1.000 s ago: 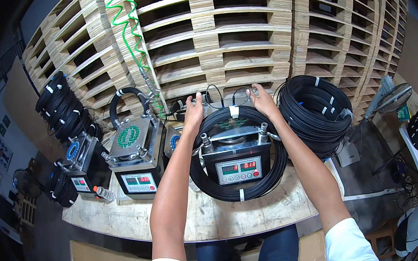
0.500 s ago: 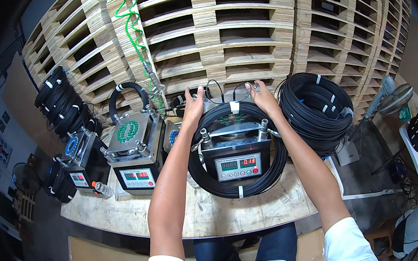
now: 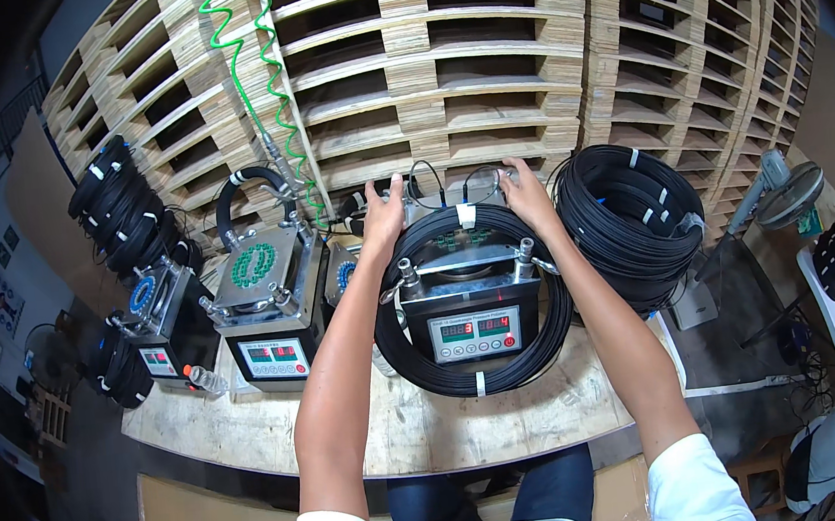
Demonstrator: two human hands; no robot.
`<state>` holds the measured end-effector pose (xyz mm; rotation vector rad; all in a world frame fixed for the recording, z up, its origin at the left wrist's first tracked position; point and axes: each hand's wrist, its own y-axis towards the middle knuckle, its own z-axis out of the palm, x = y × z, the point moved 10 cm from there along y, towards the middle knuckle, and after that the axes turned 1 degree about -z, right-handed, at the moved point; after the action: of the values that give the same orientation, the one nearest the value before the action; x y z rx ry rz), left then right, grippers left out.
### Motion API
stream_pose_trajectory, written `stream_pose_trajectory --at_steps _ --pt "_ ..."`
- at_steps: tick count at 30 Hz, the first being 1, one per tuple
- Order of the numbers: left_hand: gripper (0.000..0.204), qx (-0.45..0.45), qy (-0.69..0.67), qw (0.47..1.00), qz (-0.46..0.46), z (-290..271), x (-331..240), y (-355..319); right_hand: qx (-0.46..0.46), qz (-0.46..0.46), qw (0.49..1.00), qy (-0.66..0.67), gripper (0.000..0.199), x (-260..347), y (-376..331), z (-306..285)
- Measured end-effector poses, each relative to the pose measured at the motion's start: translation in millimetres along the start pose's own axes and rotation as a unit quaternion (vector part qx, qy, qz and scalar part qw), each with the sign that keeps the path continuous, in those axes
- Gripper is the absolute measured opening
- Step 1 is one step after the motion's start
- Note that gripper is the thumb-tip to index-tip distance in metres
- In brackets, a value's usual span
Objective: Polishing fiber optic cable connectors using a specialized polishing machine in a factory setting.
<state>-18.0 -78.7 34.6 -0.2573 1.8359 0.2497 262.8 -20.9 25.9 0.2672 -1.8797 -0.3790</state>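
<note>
Behind the far edge of the wooden bench [image 3: 514, 432], pale pallets [image 3: 410, 30] in tall stacks. Reaches with both arms across the front edge toward the far one. Left hand [image 3: 385, 215] raised at the upper left of a black cable coil [image 3: 423, 372], thumb up and apart from the fingers, close to a thin black lead [image 3: 418, 163]; impossible to tell whether gripping anything. Right hand [image 3: 527, 200] at the coil's upper right, thumb and forefinger near a second thin lead [image 3: 484, 169]; again impossible to tell whether pinching it. Both leads arched up from slim connectors [image 3: 465, 195] at the top of the coil, just beside a white tag [image 3: 468, 216].

Coil spread as a ring about the front machine [image 3: 462, 301], between the bench's two ends, lowest part toward the front edge, bound there with a white tie [image 3: 481, 383]. Inside the ring, a pale control panel [image 3: 476, 335] with lit red digits.

Toward the left end, a second machine [image 3: 263, 329] topped by green connectors [image 3: 255, 265], then another machine [image 3: 182, 318] topped by a blue ring [image 3: 144, 298]. Near the left front corner, a clear bottle [image 3: 210, 381] with an orange cap. By the far left corner, a leaning stack of black coils [image 3: 122, 214]; by the far right corner, a broad pile of coils [image 3: 633, 250]. Beyond the right end, a grey fan [image 3: 791, 194].
</note>
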Motion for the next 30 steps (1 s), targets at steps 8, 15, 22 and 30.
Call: stream_pose_trajectory --at_steps 8,15,22,30 --pt "0.091 0.016 -0.015 1.0 0.012 1.7 25.4 26.3 -0.022 0.01 0.985 -0.172 0.056 16.7 -7.9 -0.3" --pt "0.092 0.027 -0.025 0.999 0.017 11.3 27.8 32.8 0.011 -0.032 0.996 -0.085 0.042 0.1 0.6 1.4" --pt "0.095 0.014 0.023 0.999 0.026 1.7 17.1 20.0 -0.005 -0.012 1.0 -0.025 0.046 12.8 -3.3 4.1" --pt "0.089 0.017 0.03 0.997 0.062 5.7 9.1 15.2 -0.07 -0.016 0.98 -0.187 0.044 27.1 -15.5 -11.2"
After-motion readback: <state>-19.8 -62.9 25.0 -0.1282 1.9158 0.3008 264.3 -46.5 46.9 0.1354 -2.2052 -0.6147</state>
